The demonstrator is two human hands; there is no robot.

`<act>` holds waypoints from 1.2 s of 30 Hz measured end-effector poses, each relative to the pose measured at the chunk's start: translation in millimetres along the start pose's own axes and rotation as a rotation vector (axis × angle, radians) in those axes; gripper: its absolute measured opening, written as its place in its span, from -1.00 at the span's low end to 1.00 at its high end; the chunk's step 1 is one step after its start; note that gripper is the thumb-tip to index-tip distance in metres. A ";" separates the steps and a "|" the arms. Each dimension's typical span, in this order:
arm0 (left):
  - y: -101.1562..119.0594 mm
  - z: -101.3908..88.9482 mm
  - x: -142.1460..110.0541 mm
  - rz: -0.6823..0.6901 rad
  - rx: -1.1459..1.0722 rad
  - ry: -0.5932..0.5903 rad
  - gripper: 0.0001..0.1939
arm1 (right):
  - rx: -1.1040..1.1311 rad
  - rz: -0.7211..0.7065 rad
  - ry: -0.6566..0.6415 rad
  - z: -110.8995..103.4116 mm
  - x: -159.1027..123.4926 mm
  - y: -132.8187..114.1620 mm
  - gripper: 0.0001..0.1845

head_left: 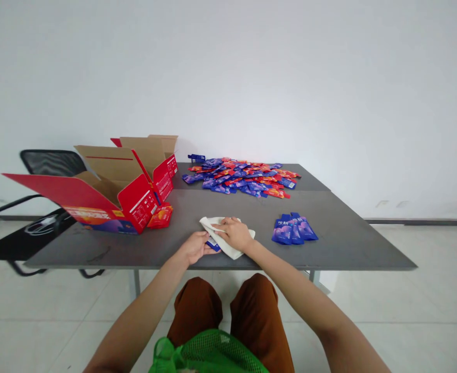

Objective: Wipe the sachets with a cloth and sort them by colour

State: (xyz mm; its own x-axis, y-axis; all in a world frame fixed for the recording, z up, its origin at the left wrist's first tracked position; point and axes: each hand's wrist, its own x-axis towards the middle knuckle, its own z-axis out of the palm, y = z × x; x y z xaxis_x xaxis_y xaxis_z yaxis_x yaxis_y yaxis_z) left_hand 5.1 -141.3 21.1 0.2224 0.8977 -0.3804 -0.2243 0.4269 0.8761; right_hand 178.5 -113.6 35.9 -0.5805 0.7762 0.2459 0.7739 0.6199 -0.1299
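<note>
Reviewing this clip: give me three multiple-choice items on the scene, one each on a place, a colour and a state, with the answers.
1. Where do the small group of blue sachets lie? A) on the table, right of the right hand; B) on the floor; C) on the chair seat.
2. What colour is the cloth under that hand? A) green; B) off-white; C) red.
3. What state is the cardboard box in? A) taped shut; B) flattened; C) flaps open.

1 A: they sit on the grey top. 2 B: pale fabric shows around the fingers. 3 C: the flaps splay outward.
</note>
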 end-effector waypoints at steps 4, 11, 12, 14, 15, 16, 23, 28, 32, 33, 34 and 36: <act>-2.5 -0.2 -2.2 -0.012 -0.111 -0.009 -0.77 | -0.073 0.147 -0.051 -3.2 13.2 2.3 -0.58; 4.8 10.0 -0.6 0.063 -0.236 0.006 -0.70 | 0.071 -0.097 0.012 7.7 -6.4 -41.6 -0.45; 6.9 8.1 0.5 0.040 -0.243 -0.035 -0.69 | 0.075 -0.082 0.023 9.4 -6.2 -41.9 -0.44; 9.3 2.4 1.7 -0.007 -0.246 -0.086 -0.69 | 0.052 0.000 0.024 10.6 -0.2 -35.0 -0.47; 9.2 -0.5 1.7 -0.022 -0.240 -0.091 -0.71 | 0.027 0.064 0.013 10.0 4.9 -29.0 -0.48; 8.0 -2.8 1.5 -0.033 -0.230 -0.085 -0.74 | -0.005 0.139 -0.002 8.6 10.5 -22.2 -0.49; -10.7 0.5 -4.9 0.138 -0.335 0.080 -0.73 | -0.087 0.392 -0.156 -5.0 17.6 -19.2 -0.47; -3.4 3.7 -5.8 0.066 -0.314 0.039 -0.76 | 0.058 0.044 -0.167 -4.4 4.4 -56.3 -0.35; 1.8 3.9 -3.7 0.061 -0.266 0.076 -0.76 | 0.072 0.242 -0.187 -2.8 17.4 -44.2 -0.28; 0.9 3.1 -5.3 0.054 -0.250 0.089 -0.75 | 0.069 0.316 -0.194 -1.9 21.3 -35.4 -0.27; -0.3 1.6 -8.5 0.043 -0.231 0.098 -0.75 | 0.059 0.384 -0.184 -1.2 24.5 -25.4 -0.27; -1.4 -4.0 -20.1 0.010 -0.188 0.083 -0.74 | 0.016 0.518 -0.122 -1.2 27.7 -4.4 -0.30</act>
State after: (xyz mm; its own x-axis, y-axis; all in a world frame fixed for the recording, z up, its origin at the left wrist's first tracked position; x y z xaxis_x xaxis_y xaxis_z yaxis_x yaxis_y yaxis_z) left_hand -2.9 -159.5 26.4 0.1424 0.9045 -0.4020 -0.4008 0.4240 0.8121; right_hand 159.3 -94.9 44.5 -0.1494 0.9883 0.0321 0.9636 0.1528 -0.2193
